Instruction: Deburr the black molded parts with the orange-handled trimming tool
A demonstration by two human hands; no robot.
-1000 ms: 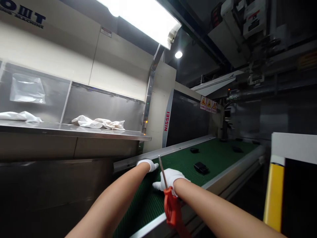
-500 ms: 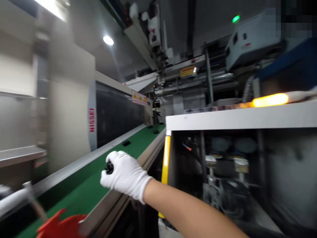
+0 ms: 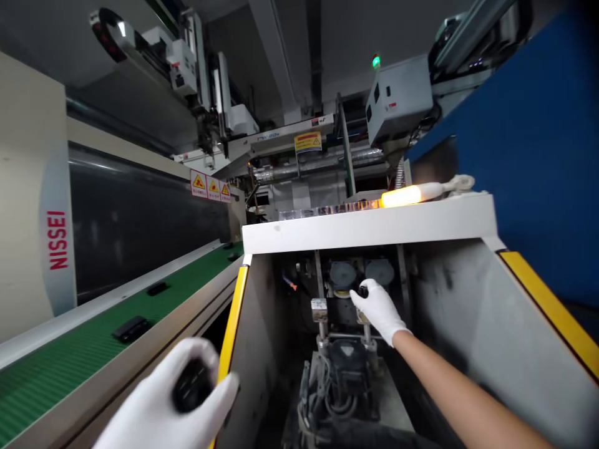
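My right hand (image 3: 377,308), in a white glove, pinches a small black plastic part (image 3: 363,291) inside the white-framed machine bay. It is at the top of the right metal post, whose block is mostly hidden behind the glove; whether the part touches it I cannot tell. The left post's block (image 3: 319,309) stands beside it, with a round grey disc (image 3: 343,274) behind. My left hand (image 3: 173,399), also gloved, is low in front, fingers curled around another black plastic part (image 3: 191,385). Motion blurs that part's shape.
A green conveyor belt (image 3: 88,349) runs along the left, carrying several black parts, the nearest a black part (image 3: 132,328). Yellow-edged side walls (image 3: 234,318) flank the bay. A glowing orange lamp (image 3: 402,196) lies on the white top ledge (image 3: 365,229). Cables (image 3: 334,399) hang below the posts.
The view has swung right, from the belt to the bay. My right hand has gone from over the belt into the bay with a black part. My left hand has come into view holding another.
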